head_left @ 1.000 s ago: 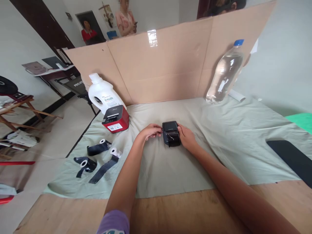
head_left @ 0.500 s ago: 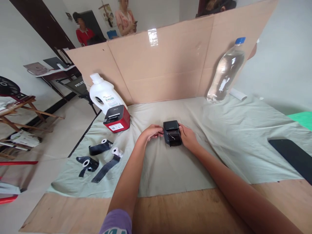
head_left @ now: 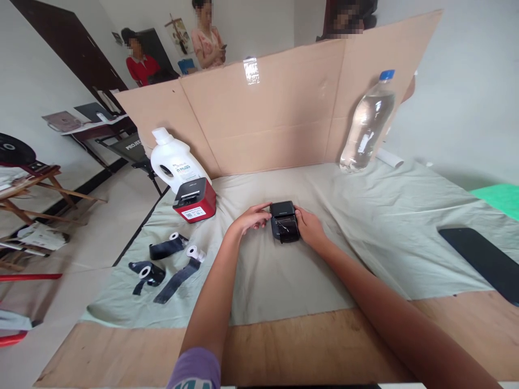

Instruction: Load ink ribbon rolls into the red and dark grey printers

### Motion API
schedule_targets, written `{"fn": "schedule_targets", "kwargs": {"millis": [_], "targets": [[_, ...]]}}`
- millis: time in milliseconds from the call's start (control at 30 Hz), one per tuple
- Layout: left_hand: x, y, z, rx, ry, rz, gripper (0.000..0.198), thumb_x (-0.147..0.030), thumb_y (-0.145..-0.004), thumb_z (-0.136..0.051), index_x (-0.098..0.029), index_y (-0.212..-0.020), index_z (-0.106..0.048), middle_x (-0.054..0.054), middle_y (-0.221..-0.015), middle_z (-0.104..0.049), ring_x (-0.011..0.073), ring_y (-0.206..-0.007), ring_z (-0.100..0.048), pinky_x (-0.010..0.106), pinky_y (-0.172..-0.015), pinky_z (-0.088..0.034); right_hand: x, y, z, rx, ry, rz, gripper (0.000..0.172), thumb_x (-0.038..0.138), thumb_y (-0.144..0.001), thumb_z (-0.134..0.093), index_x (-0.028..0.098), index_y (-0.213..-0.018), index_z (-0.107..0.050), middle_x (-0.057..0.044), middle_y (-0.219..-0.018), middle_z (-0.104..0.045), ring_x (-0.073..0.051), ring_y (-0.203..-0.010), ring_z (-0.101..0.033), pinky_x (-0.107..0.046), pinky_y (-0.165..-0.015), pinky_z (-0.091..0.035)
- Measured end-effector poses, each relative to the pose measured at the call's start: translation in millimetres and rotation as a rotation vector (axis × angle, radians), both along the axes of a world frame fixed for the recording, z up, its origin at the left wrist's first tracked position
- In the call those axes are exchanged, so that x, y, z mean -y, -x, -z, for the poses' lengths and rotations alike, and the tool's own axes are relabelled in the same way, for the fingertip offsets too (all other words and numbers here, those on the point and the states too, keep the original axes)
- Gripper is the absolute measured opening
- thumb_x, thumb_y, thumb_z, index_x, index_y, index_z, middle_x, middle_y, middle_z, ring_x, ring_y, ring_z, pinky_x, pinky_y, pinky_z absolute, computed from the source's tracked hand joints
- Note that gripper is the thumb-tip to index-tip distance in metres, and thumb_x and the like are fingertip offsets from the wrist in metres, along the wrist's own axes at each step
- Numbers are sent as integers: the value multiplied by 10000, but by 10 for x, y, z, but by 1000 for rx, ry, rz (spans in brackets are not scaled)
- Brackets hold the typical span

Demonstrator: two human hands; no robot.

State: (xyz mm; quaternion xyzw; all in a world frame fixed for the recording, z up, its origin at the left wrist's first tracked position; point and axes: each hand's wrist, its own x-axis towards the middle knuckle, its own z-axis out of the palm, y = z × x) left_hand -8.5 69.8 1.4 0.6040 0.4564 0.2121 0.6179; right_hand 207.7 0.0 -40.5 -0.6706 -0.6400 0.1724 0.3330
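We find the left hand (head_left: 254, 218) at the left edge of the black device (head_left: 284, 222), index finger reaching its far left corner; we cannot tell whether this hand grips. The device sits directly between both hands, amid the cloth (head_left: 275, 286). We observe the right hand (head_left: 311, 226) grasping its right side.

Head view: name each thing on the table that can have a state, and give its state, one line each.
Black device: held at its side by the right hand; open or shut, unclear
Three dark rolls: each partly unrolled
Clear bottle: standing, capped, nearly full
White jug: standing, capped
Red-and-black box: standing
Dark slab: lying flat
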Motion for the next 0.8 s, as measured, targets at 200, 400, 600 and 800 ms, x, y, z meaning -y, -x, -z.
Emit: {"fn": "schedule_targets", "kwargs": {"millis": [200,400,600,800], "targets": [[-88,-104,166,32,-113,-139,489,-510,-791,-722,-156,-1127,-697,-40,-626,-506,64,-488,-440,195,-430,-216,9,1,-6,-11,4,-10,505,344,-1048,-248,195,-1404,-574,-111,-1238,-720,-300,-1141,-664,-421,-950,-504],[-217,-322,403,-44,-289,-404,503,-632,-823,-601,-174,-617,-578,-48,-471,-438,77,-419,-367,220,-463,-286,-3,-8,25,-5,-19,-16,483,344,-1047,-263,232,-1373,-600,-88,-1223,-728,-288,-1139,-670,-419,-963,-510],[-98,-348,252,-346,-596,-519,295,-460,-847,-617,-185,-761,-679,-18,-586,-583,130,-574,-533,237,-585,-376,-3,-8,12,0,-14,-20,491,348,-1052,-252,220,-1389,-587,-95,-1229,-726,-278,-1128,-676,-401,-953,-513],[-19,-471,-288,-756,-750,78,219,-349,-779,-712,-283,-976,-782,17,-939,-753,202,-889,-670,263,-709,-457,-9,-21,9,18,-19,-24,489,340,-1044,-268,199,-1375,-600,-107,-1220,-730,-284,-1108,-683,-390,-934,-512]]}}
